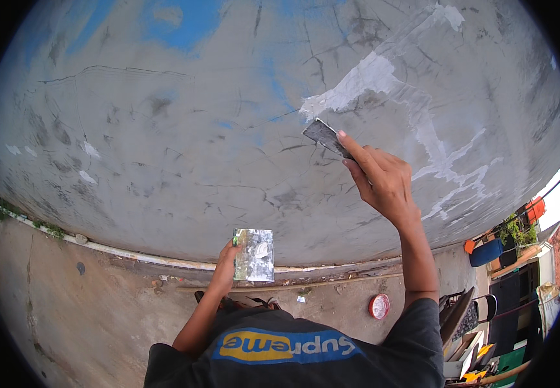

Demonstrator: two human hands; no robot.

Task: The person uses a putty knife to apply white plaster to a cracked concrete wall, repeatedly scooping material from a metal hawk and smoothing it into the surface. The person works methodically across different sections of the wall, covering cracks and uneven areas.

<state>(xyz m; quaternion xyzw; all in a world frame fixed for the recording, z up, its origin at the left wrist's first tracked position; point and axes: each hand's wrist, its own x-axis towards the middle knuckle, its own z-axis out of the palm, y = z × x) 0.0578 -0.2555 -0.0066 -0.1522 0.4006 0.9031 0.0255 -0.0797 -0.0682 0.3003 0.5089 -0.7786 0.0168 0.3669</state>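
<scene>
My right hand (383, 178) grips a dark flat putty knife (325, 137), its blade edge up against or very close to the grey wall (183, 142). Just above the blade lies a patch of white filler (364, 79), which runs up to the right; thinner white streaks branch down the right side. Lower down, my left hand (225, 264) holds a small rectangular board (254, 255) by its left edge. White smears cover the board, and a small dab of white paste sits on it.
A red-rimmed tub (379, 306) with white residue stands on the concrete ground (105, 310). A white pipe (118, 251) runs along the wall's foot. To the right are a blue barrel (486, 253), a plant (516, 233) and piled household items. Blue paint (183, 26) marks the upper wall.
</scene>
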